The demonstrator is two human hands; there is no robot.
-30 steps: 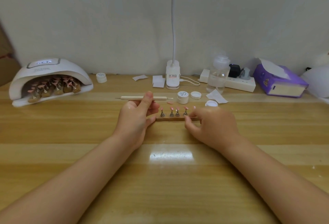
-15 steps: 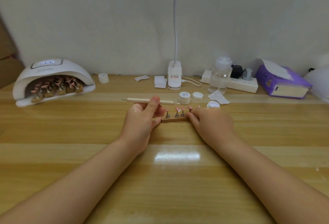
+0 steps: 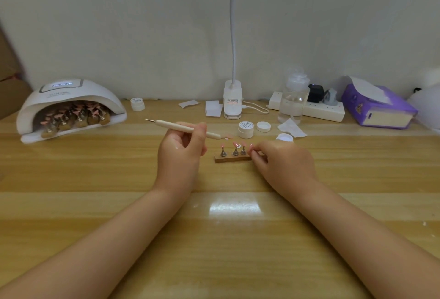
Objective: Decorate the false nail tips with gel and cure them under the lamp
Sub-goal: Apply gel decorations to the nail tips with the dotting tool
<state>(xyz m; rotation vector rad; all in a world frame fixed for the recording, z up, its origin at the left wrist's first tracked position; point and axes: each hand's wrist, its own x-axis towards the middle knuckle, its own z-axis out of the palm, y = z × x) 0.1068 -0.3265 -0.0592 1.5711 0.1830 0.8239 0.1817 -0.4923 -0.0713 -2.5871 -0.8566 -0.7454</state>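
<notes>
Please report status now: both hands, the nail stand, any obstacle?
Left hand grips pen. Right hand pinches stand at its right end. Tips upright on stand. Nothing blocks the way to lamp.

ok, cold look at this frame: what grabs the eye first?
Dead centre, the left hand holds a dotting pen level over the table, while the right hand pinches the end of a small wooden nail stand carrying pink tips on metal pegs. Far left, the white curing lamp is packed with more stands of pink tips.
</notes>
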